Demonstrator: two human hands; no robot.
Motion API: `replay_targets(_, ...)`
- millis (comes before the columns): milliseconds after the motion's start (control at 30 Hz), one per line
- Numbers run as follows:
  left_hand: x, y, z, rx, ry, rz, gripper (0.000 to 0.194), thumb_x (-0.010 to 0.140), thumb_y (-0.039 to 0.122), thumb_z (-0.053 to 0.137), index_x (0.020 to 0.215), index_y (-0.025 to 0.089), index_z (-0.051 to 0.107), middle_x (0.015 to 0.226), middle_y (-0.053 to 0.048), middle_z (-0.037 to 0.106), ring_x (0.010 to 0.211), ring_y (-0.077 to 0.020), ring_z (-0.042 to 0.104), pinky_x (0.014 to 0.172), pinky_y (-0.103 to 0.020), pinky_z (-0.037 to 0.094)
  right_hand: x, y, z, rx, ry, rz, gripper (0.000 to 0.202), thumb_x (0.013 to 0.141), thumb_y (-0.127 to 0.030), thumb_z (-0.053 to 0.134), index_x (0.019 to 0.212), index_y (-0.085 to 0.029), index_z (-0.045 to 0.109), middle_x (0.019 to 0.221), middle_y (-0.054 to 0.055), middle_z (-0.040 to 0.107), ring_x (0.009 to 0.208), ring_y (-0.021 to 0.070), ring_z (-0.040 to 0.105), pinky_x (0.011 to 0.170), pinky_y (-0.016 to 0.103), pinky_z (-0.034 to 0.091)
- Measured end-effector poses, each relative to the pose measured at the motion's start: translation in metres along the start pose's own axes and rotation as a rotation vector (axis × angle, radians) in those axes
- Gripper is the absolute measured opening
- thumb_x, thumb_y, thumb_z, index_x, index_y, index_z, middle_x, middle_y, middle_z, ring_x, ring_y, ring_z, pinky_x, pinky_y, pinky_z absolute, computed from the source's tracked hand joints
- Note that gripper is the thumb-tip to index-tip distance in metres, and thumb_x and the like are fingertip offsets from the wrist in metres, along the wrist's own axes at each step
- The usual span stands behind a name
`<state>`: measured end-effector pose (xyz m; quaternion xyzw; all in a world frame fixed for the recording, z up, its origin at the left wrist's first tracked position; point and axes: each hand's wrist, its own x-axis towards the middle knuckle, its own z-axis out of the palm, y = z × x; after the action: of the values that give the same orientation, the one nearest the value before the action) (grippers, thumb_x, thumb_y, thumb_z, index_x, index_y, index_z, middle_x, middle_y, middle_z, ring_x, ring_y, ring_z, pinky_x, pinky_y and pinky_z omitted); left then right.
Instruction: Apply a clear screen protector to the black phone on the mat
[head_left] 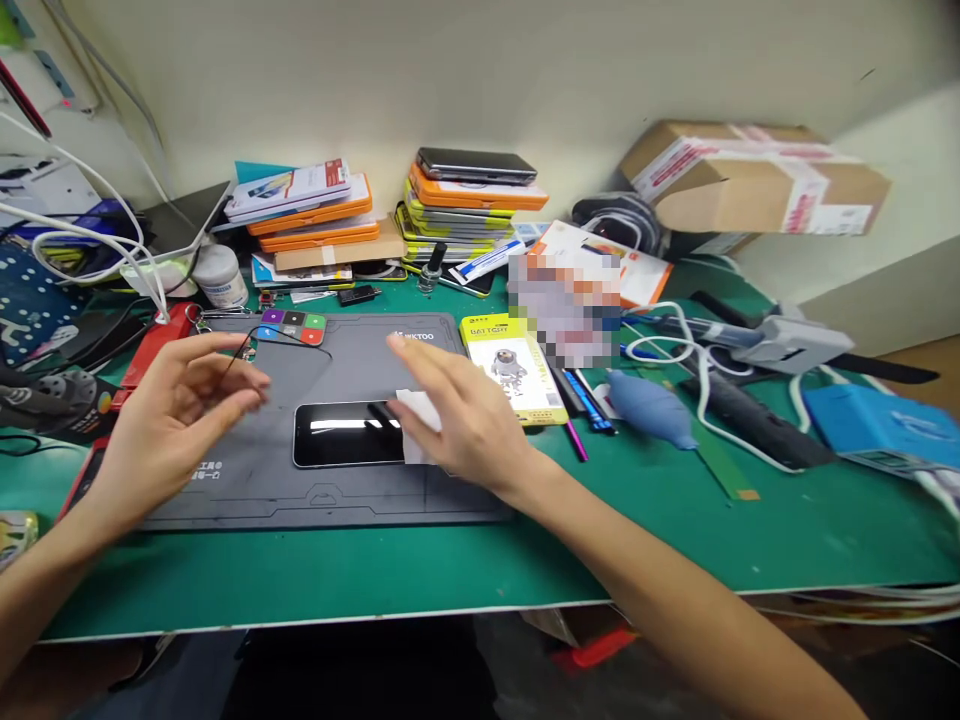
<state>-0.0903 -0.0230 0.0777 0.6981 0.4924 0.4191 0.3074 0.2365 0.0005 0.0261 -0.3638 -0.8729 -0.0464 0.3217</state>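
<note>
Left hand loosely curled, fingers parted, at 9 o'clock of phone; right hand at 3 o'clock over white sheet, grip indeterminable.

Tabletop: green surface, crowded at rear and right

Surface is green with a pale front edge. A grey mat, printed with lines and white lettering, lies flat left of centre and bears a dark-screened phone. A yellow-and-white packet marked "BATTERY" lies just beside the mat's right edge. Along the rear: a white jar, two stacks of flat boxes and cases, the left stack and the right stack, and between them, nearer the front, a small glass bottle, upright. To the right: a blue air blower on its side, a narrow green strip near its tip, and a blue box farther over.
</note>
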Motion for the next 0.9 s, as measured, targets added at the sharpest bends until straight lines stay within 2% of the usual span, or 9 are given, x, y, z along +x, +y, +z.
replay_targets(67,-0.001,0.007,0.007,-0.274,-0.156,-0.162,0.055,0.094,0.032,0.087,0.143,0.027,0.061,0.096,-0.002,0.081,0.081,-0.0203,0.081,0.076,-0.033,0.067,-0.003,-0.01,-0.003,0.099,-0.05,-0.152,0.069,0.114,-0.04,0.057,0.176,-0.019,0.035,0.164,0.018,0.064,0.156,0.0306,0.058,0.127,0.054,0.05)
replay_targets(167,-0.001,0.013,0.016,-0.409,-0.32,-0.322,0.054,0.09,0.034,0.091,0.137,0.025,0.065,0.094,-0.005,0.083,0.079,-0.0211,0.081,0.072,-0.03,0.066,-0.006,-0.024,-0.01,0.232,-0.086,-0.285,0.096,0.11,-0.062,0.06,0.182,-0.018,0.013,0.167,0.022,0.059,0.161,0.0333,0.051,0.133,0.059,0.043)
replay_targets(300,0.005,0.013,0.027,-0.438,-0.321,-0.35,0.049,0.091,0.034,0.091,0.133,0.023,0.07,0.098,-0.006,0.082,0.086,-0.0207,0.079,0.075,-0.03,0.064,-0.001,-0.018,-0.023,0.361,-0.139,-0.191,0.128,0.1,-0.068,0.072,0.18,-0.018,-0.015,0.18,0.028,0.039,0.162,0.0354,0.05,0.129,0.056,0.049)
replay_targets(400,0.014,0.013,0.03,-0.517,-0.19,-0.413,0.056,0.09,0.028,0.089,0.141,0.025,0.067,0.1,-0.003,0.077,0.085,-0.0173,0.075,0.071,-0.026,0.06,0.004,0.009,-0.03,0.345,-0.336,0.01,0.116,0.096,-0.064,0.081,0.182,-0.021,0.016,0.178,0.023,0.044,0.154,0.0376,0.059,0.123,0.057,0.054)
replay_targets(467,0.019,0.012,0.031,-0.604,-0.143,-0.504,0.061,0.088,0.024,0.089,0.144,0.027,0.066,0.104,-0.003,0.074,0.082,-0.0149,0.071,0.067,-0.024,0.057,0.006,0.03,-0.032,0.324,-0.493,0.096,0.078,0.101,-0.054,0.078,0.167,-0.021,0.052,0.159,0.017,0.067,0.143,0.0357,0.067,0.117,0.055,0.057)
replay_targets(533,0.023,0.011,0.031,-0.711,-0.129,-0.611,0.062,0.086,0.024,0.088,0.145,0.027,0.068,0.11,-0.005,0.072,0.078,-0.0129,0.066,0.064,-0.024,0.055,0.006,0.046,-0.033,0.368,-0.581,0.134,0.046,0.105,-0.042,0.073,0.147,-0.023,0.07,0.143,0.012,0.076,0.132,0.0307,0.072,0.112,0.048,0.059)
replay_targets(667,0.021,0.005,0.03,-0.872,-0.14,-0.697,0.059,0.094,0.047,0.079,0.148,0.026,0.069,0.121,-0.012,0.069,0.072,-0.0129,0.056,0.055,-0.026,0.046,0.004,0.057,-0.026,0.446,-0.582,0.199,0.02,0.105,-0.028,0.066,0.12,-0.024,0.077,0.112,0.006,0.078,0.11,0.0234,0.074,0.095,0.038,0.058)
replay_targets(767,0.016,0.002,0.029,-0.878,-0.163,-0.663,0.072,0.09,0.067,0.077,0.15,0.029,0.067,0.126,-0.014,0.068,0.07,-0.0129,0.051,0.051,-0.026,0.038,0.003,0.056,-0.02,0.447,-0.579,0.26,0.012,0.102,-0.026,0.064,0.107,-0.023,0.075,0.099,0.003,0.077,0.091,0.0204,0.072,0.081,0.034,0.056)
replay_targets(900,0.01,0.001,0.031,-0.873,-0.209,-0.647,0.077,0.085,0.056,0.084,0.156,0.033,0.063,0.129,-0.012,0.067,0.071,-0.0128,0.054,0.052,-0.026,0.042,0.0,0.062,-0.024,0.358,-0.573,0.205,0.018,0.104,-0.028,0.059,0.103,-0.023,0.076,0.098,0.004,0.079,0.085,0.0201,0.072,0.076,0.033,0.054)
